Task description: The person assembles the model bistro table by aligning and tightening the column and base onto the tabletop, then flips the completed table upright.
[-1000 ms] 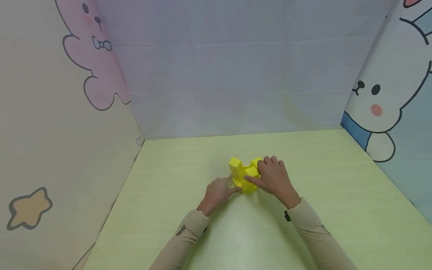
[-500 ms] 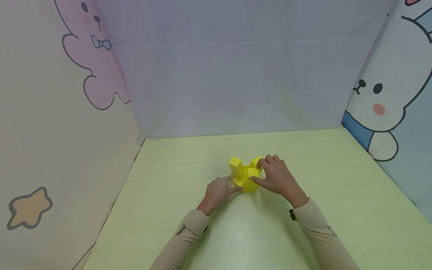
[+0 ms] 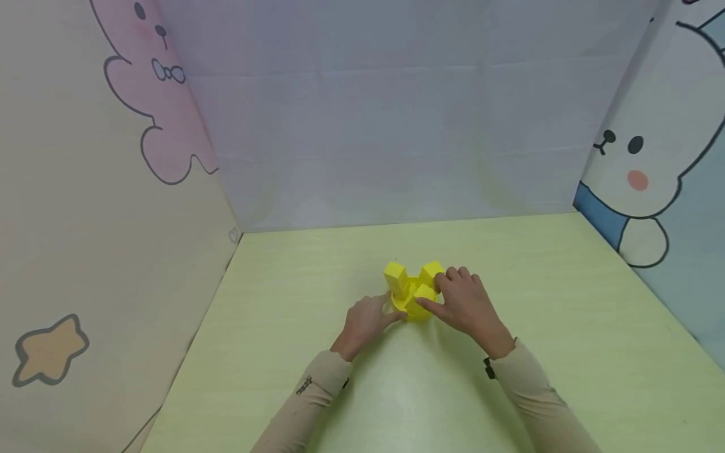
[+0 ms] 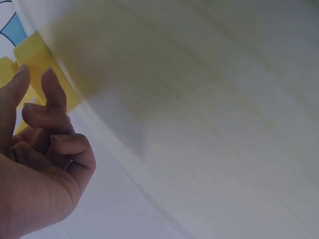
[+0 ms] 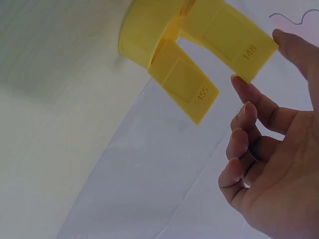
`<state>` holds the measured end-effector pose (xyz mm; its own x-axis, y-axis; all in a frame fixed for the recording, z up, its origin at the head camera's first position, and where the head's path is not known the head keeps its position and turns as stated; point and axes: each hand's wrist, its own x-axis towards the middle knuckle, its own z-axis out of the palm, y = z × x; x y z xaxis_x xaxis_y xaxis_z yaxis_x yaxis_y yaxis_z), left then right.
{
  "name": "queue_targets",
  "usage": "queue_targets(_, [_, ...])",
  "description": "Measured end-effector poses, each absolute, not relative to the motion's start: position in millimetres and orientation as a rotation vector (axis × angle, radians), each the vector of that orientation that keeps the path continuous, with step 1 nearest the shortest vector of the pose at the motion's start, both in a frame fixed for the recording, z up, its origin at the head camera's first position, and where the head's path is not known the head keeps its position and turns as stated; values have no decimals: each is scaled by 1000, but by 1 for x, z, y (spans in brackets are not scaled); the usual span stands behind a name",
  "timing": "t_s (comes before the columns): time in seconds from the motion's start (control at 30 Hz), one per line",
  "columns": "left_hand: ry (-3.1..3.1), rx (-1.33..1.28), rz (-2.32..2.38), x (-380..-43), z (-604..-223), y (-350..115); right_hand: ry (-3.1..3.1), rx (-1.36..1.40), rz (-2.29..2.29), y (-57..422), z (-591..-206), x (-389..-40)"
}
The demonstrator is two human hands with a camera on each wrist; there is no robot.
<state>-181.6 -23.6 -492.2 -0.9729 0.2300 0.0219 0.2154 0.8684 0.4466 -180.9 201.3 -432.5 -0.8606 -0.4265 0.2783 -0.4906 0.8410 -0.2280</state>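
Note:
A yellow round holder [image 3: 419, 315] stands on the table, with yellow flat-sided blocks rising from it. My left hand [image 3: 365, 321] grips the holder's left side between thumb and fingers. With thumb and fingertips, my right hand [image 3: 466, 307] pinches the nearest block [image 3: 425, 292], which leans in the holder. In the right wrist view this block [image 5: 229, 40] bears the number 148, and a second block [image 5: 184, 82] beside it reads 155. One more block [image 3: 395, 278] stands at the left; another [image 3: 432, 272] is behind the right fingers. The blocks' lower ends are hidden.
The pale yellow-green table [image 3: 272, 314] meets a plain back wall [image 3: 351, 138]. Side walls carry cartoon drawings, a pink figure [image 3: 175, 132] at the left and a white one [image 3: 640, 170] at the right.
My right hand has tilted and shifted the nearest block slightly, turning it upright and then leaning it again. The left hand stays in place on the holder.

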Motion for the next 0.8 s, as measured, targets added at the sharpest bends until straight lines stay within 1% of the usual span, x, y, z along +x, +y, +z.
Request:
queue_targets(0.33, [3008, 353, 724, -178, -491, -19, -2802, 675, 411, 204, -431, -170])
queue_targets(0.67, [3006, 361, 739, -177, -493, -16, -2810, 740, 439, 206, -434, -167])
queue_targets(0.8, [3012, 367, 726, -176, -494, -14, -2786, 824, 459, 213, -430, -168])
